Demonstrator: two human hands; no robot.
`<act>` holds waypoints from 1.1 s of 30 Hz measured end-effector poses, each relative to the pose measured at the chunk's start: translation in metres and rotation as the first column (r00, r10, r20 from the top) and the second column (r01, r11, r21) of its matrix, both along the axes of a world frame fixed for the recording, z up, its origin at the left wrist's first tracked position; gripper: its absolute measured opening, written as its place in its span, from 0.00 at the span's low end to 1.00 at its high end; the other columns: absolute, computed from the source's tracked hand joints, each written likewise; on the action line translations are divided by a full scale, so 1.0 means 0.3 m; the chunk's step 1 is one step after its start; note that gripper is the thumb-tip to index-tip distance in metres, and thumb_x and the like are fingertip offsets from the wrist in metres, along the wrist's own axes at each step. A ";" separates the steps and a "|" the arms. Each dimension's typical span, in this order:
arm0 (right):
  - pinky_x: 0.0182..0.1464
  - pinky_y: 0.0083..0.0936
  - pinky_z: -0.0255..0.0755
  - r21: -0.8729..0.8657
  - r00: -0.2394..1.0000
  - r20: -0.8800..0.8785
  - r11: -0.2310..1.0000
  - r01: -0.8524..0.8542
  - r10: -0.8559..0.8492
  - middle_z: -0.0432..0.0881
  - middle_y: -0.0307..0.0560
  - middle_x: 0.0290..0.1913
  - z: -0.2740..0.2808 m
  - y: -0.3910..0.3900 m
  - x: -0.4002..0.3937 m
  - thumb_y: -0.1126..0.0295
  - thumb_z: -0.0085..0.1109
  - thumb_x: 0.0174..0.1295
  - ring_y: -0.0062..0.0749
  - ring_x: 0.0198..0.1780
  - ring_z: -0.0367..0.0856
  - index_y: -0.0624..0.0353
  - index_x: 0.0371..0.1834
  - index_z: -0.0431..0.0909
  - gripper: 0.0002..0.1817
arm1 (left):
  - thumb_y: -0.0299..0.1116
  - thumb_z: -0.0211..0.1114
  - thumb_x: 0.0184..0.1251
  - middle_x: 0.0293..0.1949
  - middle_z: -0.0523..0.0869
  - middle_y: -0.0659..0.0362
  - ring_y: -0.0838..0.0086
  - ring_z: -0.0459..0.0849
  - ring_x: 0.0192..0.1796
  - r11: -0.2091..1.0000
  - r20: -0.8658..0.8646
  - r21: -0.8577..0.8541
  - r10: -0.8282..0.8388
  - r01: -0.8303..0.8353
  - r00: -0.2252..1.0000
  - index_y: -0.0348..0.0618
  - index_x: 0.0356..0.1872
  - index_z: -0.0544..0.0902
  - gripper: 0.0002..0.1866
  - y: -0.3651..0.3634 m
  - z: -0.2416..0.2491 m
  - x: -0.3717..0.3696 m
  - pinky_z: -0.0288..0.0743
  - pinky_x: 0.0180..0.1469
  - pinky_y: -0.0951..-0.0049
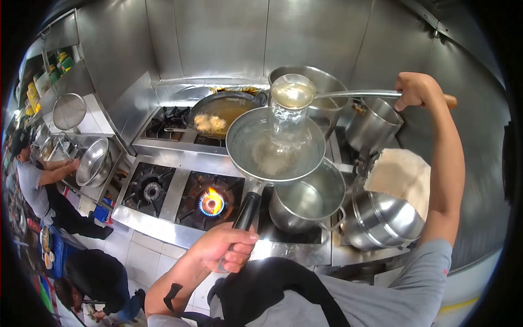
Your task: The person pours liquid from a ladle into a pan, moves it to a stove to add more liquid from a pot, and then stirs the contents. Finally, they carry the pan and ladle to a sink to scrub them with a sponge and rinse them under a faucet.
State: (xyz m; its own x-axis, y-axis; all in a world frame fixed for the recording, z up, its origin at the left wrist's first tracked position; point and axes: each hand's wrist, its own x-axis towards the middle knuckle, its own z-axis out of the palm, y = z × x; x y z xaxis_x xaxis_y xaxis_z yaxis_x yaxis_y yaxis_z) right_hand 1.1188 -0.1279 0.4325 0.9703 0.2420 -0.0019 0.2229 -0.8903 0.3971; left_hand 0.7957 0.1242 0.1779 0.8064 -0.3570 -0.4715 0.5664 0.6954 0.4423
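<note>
— "While our left hand (231, 248) has its fingers closed around the black handle (249, 210), where do we hold the pan (239, 136)?"

— "Above the stove (201, 153). From here it hides part of the big pot (329, 83) at the back and part of the lower pot (286, 215), which has liquid inside."

— "And our right hand (417, 91)?"

— "Its fingers grip the ladle (359, 94) near the wooden end. We see clear liquid in the bowl and more streaming into the pan, where it churns."

— "What else do we have around us?"

— "On our left, the wok (200, 106) holds yellowish oil, with golden pieces (212, 122) at its near side. Nearer us, flames rise from a burner (211, 203). Right of the big pot stands a tall pot (370, 129); a cloth (402, 174) drapes over the rounded steel vessel (376, 215). Off left, a person (35, 182) has both hands near a steel bowl (93, 162)."
</note>
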 end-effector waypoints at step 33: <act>0.17 0.30 0.66 0.779 0.805 -0.592 0.290 0.556 0.046 0.74 0.44 0.17 -1.654 0.322 -1.096 0.57 0.70 0.58 0.28 0.15 0.73 0.66 0.23 0.76 0.21 | 0.28 0.62 0.68 0.19 0.66 0.70 0.86 0.63 0.15 0.990 -0.084 0.137 0.028 -0.017 0.996 0.52 0.33 0.70 0.09 0.561 -0.897 -0.501 0.56 0.13 0.81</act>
State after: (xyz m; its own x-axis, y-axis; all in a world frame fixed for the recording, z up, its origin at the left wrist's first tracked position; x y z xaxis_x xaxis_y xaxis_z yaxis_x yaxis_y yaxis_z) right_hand 0.7900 -0.0314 -0.0638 0.9151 0.1165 -0.3861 -0.2335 -0.6275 -0.7428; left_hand 0.6453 0.2925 -0.0912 0.7684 -0.2673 -0.5815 0.5909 0.6452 0.4843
